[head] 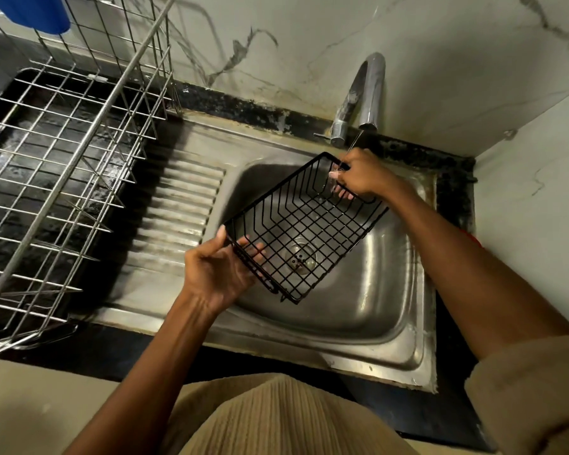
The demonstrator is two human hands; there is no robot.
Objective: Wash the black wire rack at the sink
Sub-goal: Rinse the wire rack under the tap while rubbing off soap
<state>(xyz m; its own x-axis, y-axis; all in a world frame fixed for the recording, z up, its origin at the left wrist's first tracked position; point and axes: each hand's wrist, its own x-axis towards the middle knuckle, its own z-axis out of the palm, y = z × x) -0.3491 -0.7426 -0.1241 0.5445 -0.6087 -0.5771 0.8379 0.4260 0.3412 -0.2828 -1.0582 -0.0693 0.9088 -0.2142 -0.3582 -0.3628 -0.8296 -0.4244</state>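
The black wire rack (304, 224) hangs tilted over the steel sink (388, 326), above the drain (301, 257). My left hand (220, 270) grips its near-left end, thumb on the rim and fingers under the wires. My right hand (362, 174) holds the far-right end, directly below the spout of the chrome tap (365, 96). A thin stream of water falls from the spout onto my right hand's fingers and the rack's far corner.
A large steel dish-drying rack (63, 178) stands on the black counter at the left, beside the ribbed draining board (178, 218). A blue object (33, 11) sits at the top left. Marble-look wall tiles close off the back and the right.
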